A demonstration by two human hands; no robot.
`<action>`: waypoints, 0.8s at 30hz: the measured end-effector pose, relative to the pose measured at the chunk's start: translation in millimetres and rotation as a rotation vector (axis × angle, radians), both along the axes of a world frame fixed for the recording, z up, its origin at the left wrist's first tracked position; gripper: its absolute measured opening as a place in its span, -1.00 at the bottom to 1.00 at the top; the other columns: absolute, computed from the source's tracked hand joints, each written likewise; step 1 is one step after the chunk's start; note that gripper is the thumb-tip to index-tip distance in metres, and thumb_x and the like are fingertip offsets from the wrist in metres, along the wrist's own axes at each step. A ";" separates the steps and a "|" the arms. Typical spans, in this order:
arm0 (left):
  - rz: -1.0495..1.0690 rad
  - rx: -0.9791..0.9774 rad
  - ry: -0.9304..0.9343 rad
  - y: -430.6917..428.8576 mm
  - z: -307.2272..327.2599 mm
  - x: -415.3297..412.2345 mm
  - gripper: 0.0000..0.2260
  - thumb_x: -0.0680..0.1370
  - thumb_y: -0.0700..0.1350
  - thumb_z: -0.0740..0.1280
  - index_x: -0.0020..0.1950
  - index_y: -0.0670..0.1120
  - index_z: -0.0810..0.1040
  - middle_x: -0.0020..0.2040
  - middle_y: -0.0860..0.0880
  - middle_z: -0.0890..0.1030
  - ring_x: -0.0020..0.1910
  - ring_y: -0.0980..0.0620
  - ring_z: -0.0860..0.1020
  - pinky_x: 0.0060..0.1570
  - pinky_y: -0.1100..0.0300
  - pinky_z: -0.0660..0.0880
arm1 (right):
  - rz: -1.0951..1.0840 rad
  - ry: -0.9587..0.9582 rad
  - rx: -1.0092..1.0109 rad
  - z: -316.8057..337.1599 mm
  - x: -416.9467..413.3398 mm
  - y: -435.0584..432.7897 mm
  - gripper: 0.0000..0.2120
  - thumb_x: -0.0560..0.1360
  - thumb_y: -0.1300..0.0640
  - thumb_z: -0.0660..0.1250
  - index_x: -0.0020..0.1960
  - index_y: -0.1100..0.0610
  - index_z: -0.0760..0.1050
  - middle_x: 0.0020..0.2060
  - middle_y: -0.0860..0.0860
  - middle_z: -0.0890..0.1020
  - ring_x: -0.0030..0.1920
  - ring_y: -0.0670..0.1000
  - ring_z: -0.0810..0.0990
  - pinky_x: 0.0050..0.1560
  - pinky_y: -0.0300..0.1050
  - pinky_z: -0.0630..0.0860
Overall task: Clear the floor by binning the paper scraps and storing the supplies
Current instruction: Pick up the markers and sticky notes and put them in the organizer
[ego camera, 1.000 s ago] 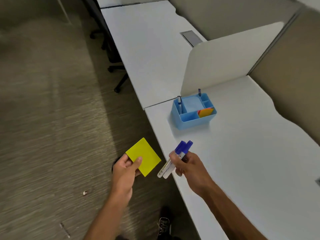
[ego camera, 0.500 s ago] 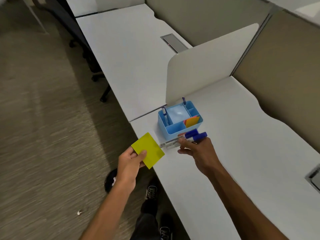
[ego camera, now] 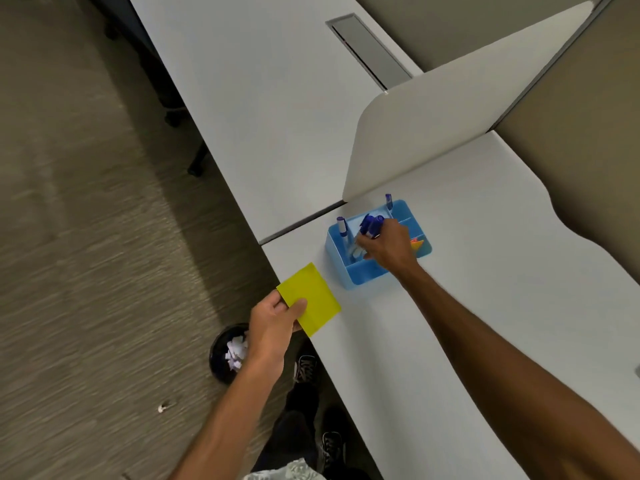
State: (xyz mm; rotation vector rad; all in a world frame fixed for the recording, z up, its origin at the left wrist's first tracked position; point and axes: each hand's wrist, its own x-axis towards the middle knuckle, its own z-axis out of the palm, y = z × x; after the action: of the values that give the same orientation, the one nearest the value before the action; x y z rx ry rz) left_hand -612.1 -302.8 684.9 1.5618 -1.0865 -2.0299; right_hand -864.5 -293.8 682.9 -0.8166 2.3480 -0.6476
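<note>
My right hand (ego camera: 388, 245) is shut on two blue-capped markers (ego camera: 370, 226) and holds them upright inside the blue desk organiser (ego camera: 363, 275) on the white desk (ego camera: 467, 323). More markers stand in the organiser, one at its left (ego camera: 343, 227) and one at the back (ego camera: 388, 201). Orange sticky notes (ego camera: 417, 244) show in a right compartment. My left hand (ego camera: 273, 327) pinches a yellow sticky-note pad (ego camera: 310, 298) over the desk's front edge. Below it on the carpet stands a black bin (ego camera: 221, 355) holding white paper scraps (ego camera: 236, 351).
A small scrap (ego camera: 162, 407) lies on the carpet at lower left. A white divider panel (ego camera: 450, 116) rises behind the organiser. A chair base (ego camera: 194, 164) stands under the neighbouring desk. My shoes (ego camera: 304, 368) are beside the bin.
My right hand moved forward from in front of the organiser into it, tipping the markers upright. My left hand with the yellow pad moved closer to the desk edge. The bin came into view.
</note>
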 end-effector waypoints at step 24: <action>-0.022 -0.016 -0.028 -43.3 2.6 -26.3 -0.82 0.57 -0.28 0.39 0.02 -0.01 0.68 -0.03 -0.04 0.76 0.03 -0.14 0.71 0.07 -0.07 0.64 | 0.066 0.143 0.006 -38.1 34.2 -39.0 -0.60 0.50 0.18 0.47 0.25 0.14 0.37 0.19 0.16 0.54 0.12 0.11 0.57 0.08 -0.08 0.53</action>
State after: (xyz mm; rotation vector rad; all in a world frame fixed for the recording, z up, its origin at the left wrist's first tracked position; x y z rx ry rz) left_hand -638.4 -346.1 687.5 1.5820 -1.1319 -2.0145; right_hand -830.3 -332.8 644.8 -0.9618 2.4378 -0.5709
